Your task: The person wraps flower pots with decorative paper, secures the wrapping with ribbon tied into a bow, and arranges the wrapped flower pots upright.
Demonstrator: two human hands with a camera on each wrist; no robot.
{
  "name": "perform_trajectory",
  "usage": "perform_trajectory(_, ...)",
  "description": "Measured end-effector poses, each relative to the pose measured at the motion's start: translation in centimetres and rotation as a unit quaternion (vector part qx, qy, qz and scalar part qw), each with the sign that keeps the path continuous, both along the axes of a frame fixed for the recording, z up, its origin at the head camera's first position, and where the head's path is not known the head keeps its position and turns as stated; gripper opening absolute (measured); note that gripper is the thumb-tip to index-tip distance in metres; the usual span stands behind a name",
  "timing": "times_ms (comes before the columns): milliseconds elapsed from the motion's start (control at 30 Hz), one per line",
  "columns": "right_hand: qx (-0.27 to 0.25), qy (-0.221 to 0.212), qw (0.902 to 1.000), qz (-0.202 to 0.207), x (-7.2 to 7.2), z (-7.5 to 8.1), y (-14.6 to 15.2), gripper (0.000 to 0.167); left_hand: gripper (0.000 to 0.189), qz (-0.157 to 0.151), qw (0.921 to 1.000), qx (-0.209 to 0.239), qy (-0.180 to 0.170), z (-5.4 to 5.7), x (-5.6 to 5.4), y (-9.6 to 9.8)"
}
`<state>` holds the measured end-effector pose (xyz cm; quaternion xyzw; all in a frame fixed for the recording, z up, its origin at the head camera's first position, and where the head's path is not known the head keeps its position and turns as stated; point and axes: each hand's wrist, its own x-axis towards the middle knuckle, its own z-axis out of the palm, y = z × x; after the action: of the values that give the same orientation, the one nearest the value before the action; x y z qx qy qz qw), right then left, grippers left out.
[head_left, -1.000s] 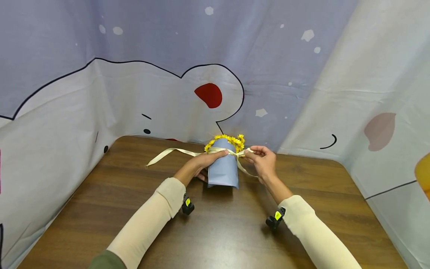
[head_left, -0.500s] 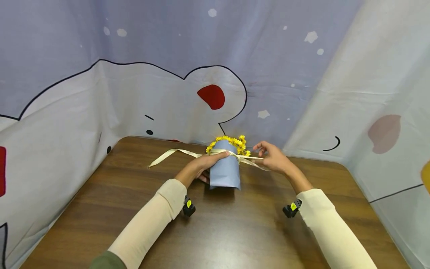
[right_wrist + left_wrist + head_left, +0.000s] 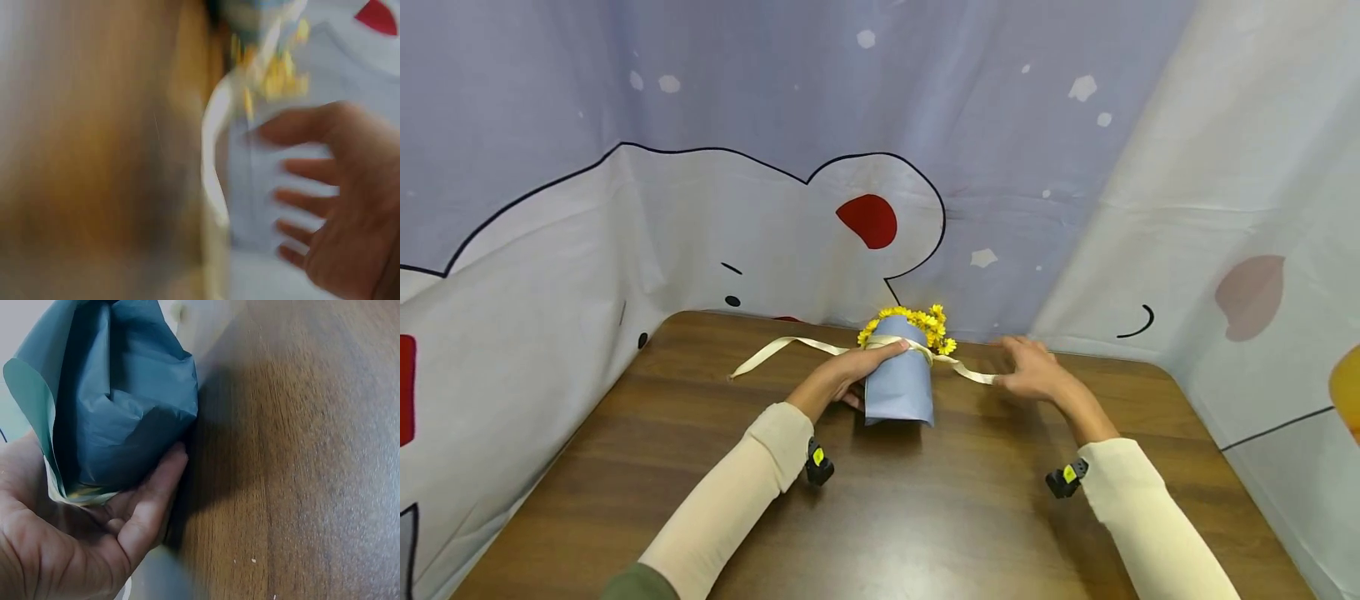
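A small bouquet of yellow flowers [image 3: 937,324], wrapped in blue-grey paper [image 3: 898,389], lies at the back of the table. My left hand [image 3: 850,368] grips it, the thumb across the front over the ribbon. In the left wrist view, fingers [image 3: 147,515] curl under the folded wrapping paper [image 3: 128,434]. A cream ribbon [image 3: 973,375] circles the wrap, its tails trailing left and right. By the right tail is my right hand [image 3: 1036,372]. Blurred in the right wrist view, the right hand [image 3: 353,194] has its fingers spread, with the ribbon [image 3: 209,140] beside them.
A brown wooden table [image 3: 880,508] lies beneath. Behind it hangs a printed curtain [image 3: 760,225], close to the table's back edge. Each wrist carries a small black camera, one left [image 3: 818,463] and one right [image 3: 1066,478].
My right hand has moved right, away from the bouquet, drawing out the ribbon's right tail and then letting go of it. The left hand keeps its grip on the bouquet.
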<state>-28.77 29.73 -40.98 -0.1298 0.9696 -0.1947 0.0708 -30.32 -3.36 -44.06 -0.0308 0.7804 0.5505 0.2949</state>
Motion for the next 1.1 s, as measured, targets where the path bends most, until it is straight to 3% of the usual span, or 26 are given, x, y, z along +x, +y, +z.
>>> perform_trajectory(67,-0.116,-0.009,0.9931,-0.013,0.7,-0.9,-2.8,0.084,0.101,0.003,1.0,0.004,0.007,0.0,0.1,0.2)
perform_trajectory(133,-0.209,-0.035,0.9767,-0.033,1.3,-1.5,-5.8,0.096,0.099,0.004,0.9998,0.007,0.016,0.1,0.2,0.4)
perform_trajectory(233,-0.267,-0.052,0.9602,-0.065,1.3,-2.4,-9.2,0.11,0.099,0.006,0.9997,0.011,0.02,0.1,0.3,0.4)
perform_trajectory(400,-0.241,-0.041,0.9643,-0.1,0.6,-3.3,-10.9,0.105,0.103,0.014,0.9997,0.01,0.014,-0.1,0.4,0.5)
perform_trajectory(533,-0.204,-0.062,0.9724,-0.095,0.3,-3.5,-10.6,0.091,0.104,0.013,0.9997,0.011,0.016,-0.2,0.5,0.5)
perform_trajectory(633,-0.194,-0.08,0.9746,-0.079,0.2,-3.5,-10.3,0.092,0.104,0.011,0.9997,0.014,0.019,-0.2,0.5,0.5)
perform_trajectory(800,-0.192,-0.104,0.9736,-0.065,0.2,-3.6,-10.3,0.103,0.104,0.008,0.9994,0.008,0.032,-0.2,0.7,0.8)
perform_trajectory(1000,-0.213,-0.143,0.9655,-0.042,-0.2,-3.7,-10.9,0.093,0.105,-0.023,0.9986,-0.027,0.038,0.3,0.8,-0.5)
perform_trajectory(1100,-0.244,-0.161,0.9562,-0.016,-0.8,-4.2,-11.2,0.083,0.101,-0.014,0.9949,-0.054,0.083,0.7,0.0,-2.3)
